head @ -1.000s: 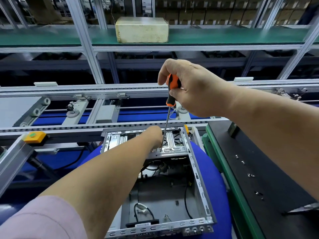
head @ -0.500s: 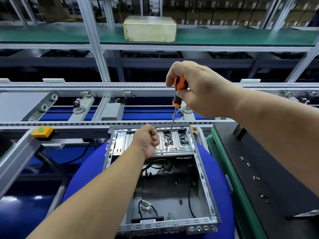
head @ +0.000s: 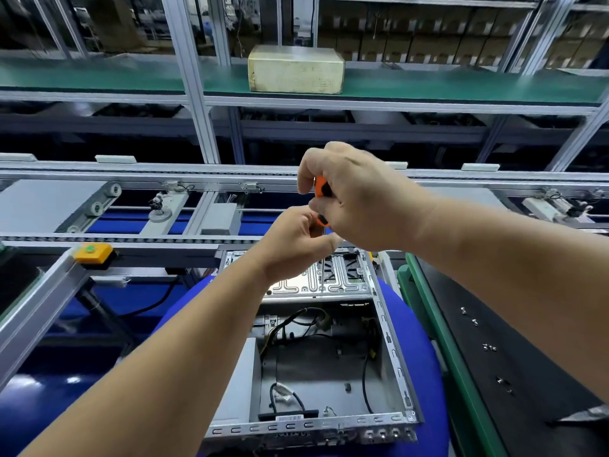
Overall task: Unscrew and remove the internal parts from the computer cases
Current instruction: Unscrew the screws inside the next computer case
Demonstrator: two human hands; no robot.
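Observation:
An open grey computer case (head: 392,351) lies on a round blue cushion (head: 425,374), with loose black cables inside and a silver drive bracket (head: 342,282) across its far end. My right hand (head: 362,199) grips the orange-and-black handle of a screwdriver (head: 320,188) above the bracket, shaft pointing down. My left hand (head: 290,242) is raised to the tool, with fingers and thumb pinching it just below the handle. Both hands hide most of the shaft and its tip.
Several loose screws (head: 489,347) lie on a black mat (head: 527,324) with a green edge to the right. A yellow button box (head: 92,252) sits on the conveyor frame at left. A pale box (head: 296,69) stands on the green shelf above.
My left hand has lifted off the drive bracket and come up to the screwdriver under my right hand. The screwdriver has risen slightly.

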